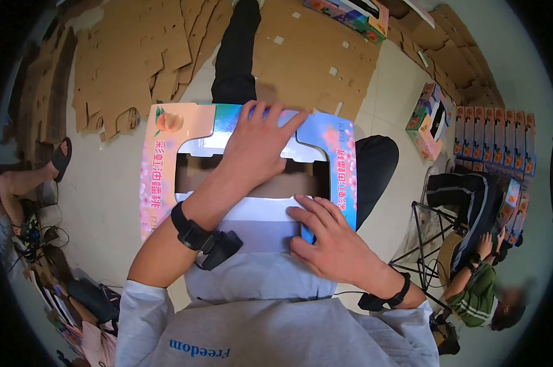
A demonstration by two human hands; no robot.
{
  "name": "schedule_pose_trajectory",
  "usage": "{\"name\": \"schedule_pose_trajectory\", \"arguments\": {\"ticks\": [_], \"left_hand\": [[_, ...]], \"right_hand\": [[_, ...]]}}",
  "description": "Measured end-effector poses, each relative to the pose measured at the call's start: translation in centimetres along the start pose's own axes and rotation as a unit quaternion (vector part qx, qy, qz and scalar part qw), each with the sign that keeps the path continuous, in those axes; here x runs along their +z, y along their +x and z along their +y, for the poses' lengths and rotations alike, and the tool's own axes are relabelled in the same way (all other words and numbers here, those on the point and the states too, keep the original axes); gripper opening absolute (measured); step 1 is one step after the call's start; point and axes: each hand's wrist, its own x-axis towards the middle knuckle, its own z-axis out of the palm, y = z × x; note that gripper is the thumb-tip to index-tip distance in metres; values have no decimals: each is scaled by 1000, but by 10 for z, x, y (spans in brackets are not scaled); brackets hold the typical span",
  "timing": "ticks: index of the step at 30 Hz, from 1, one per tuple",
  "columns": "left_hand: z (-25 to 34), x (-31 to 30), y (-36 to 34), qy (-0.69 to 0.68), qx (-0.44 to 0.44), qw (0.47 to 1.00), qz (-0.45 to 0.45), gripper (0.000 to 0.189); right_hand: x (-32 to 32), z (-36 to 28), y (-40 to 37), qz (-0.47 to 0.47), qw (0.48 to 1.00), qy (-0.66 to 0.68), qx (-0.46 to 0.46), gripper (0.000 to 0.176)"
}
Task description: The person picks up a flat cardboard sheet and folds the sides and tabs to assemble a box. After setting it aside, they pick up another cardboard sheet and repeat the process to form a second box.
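Observation:
A colourful printed carton with peach pictures, pink blossoms and a wide opening in its top rests against my lap. My left hand lies across the opening, its spread fingertips on the far edge of the carton. On the near side, my right hand touches the white and grey inner flap, fingers slightly bent and apart. Brown cardboard shows inside the opening. Both wrists wear black straps with small devices.
Flattened cardboard covers the floor ahead. Similar cartons stand at the top and right, beside a stacked row. A co-worker in green sits at the right near a black metal frame. Other people are at the left.

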Motion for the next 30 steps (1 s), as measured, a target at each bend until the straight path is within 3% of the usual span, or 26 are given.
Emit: {"name": "schedule_pose_trajectory", "arguments": {"ticks": [8,11,15,18,19,22,24,26,30], "left_hand": [[-2,12,2,55,-12,998,-8,94],[0,12,5,56,-24,998,-8,93],[-2,5,8,38,-40,998,-33,92],[-5,4,11,15,-65,998,-23,90],[-9,2,17,9,-72,997,-8,90],[-9,-3,16,-6,-69,997,-22,88],[-13,-12,15,-87,-22,995,-47,79],[-1,-45,11,-202,-5,978,-56,72],[22,-132,5,-250,-31,968,-11,45]], "right_hand": [[32,-2,9,1,994,-97,54,84],[30,7,16,-8,997,-70,38,90],[52,-2,46,11,996,-78,-31,92],[58,-13,64,30,997,-66,-16,88],[58,-12,65,33,996,-80,-23,74],[67,-8,61,39,988,-140,-46,63],[67,-10,55,46,987,-147,-52,61],[62,-13,52,49,985,-159,-53,63],[43,21,40,93,984,-152,-19,68]]}}
